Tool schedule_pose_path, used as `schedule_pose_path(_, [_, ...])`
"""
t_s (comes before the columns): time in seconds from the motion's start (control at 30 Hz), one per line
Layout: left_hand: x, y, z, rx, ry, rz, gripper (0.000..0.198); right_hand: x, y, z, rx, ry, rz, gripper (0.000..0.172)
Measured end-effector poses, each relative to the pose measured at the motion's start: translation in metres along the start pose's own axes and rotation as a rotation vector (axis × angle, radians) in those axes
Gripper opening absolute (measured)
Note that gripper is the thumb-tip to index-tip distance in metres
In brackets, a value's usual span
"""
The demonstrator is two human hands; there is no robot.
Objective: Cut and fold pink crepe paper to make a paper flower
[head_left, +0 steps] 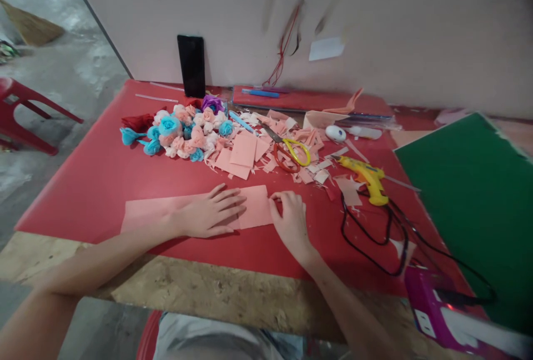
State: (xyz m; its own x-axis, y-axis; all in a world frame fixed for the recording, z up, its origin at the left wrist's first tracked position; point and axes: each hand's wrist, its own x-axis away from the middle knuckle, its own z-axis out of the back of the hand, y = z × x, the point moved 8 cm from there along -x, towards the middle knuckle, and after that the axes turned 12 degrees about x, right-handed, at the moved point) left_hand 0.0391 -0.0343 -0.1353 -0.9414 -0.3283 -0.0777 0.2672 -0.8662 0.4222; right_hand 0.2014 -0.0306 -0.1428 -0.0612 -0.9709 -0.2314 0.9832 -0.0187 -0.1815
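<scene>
A long strip of pink paper [154,210] lies flat on the red sheet [83,182] that covers the table. My left hand [210,213] rests flat on the strip with its fingers stretched out and spread. My right hand [290,221] sits at the strip's right end, fingers curled and pinching the paper's edge there. Behind the strip lie cut pink paper squares [242,152] and many pink scraps.
A heap of pink, white and blue paper flowers [183,130] lies at the back left. Yellow-handled scissors [289,146], a yellow glue gun [368,178] with black cord, a dark phone [191,66] against the wall, a green board [470,193] and a purple box [433,310] surround them.
</scene>
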Motion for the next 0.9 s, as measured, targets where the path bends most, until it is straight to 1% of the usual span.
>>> schedule_pose_path(0.13, [-0.001,0.008,0.015,0.088,-0.007,-0.086,0.043,-0.001,0.005,-0.001,0.006,-0.011,-0.005,0.021])
schedule_pose_path(0.23, [-0.003,0.009,0.021,0.105,-0.006,-0.081,0.038,-0.004,0.005,-0.002,0.01,-0.022,0.016,0.023])
schedule_pose_path(0.33, [-0.001,0.003,0.015,0.058,-0.001,-0.016,0.04,-0.005,-0.003,0.0,0.027,-0.006,0.062,0.032])
schedule_pose_path(0.43, [0.001,0.001,0.006,0.014,-0.017,0.003,0.041,0.001,-0.022,-0.004,0.052,-0.013,0.2,0.045])
schedule_pose_path(0.53, [0.003,0.001,0.004,0.015,-0.039,-0.004,0.044,0.01,-0.035,-0.012,0.077,-0.051,0.322,0.054])
schedule_pose_path(0.63, [0.003,-0.001,0.006,0.022,-0.067,0.026,0.048,0.012,-0.033,-0.012,0.093,-0.035,0.32,0.063])
schedule_pose_path(0.73, [0.002,-0.003,0.008,0.035,-0.097,0.057,0.05,0.01,-0.032,-0.008,0.121,-0.008,0.324,0.064])
schedule_pose_path(0.83, [0.002,-0.005,0.009,0.045,-0.107,0.084,0.051,0.01,-0.036,-0.016,0.153,-0.079,0.39,0.064])
schedule_pose_path(0.9, [0.003,-0.006,0.011,0.039,-0.097,0.108,0.05,0.011,-0.038,-0.023,0.164,-0.137,0.4,0.067])
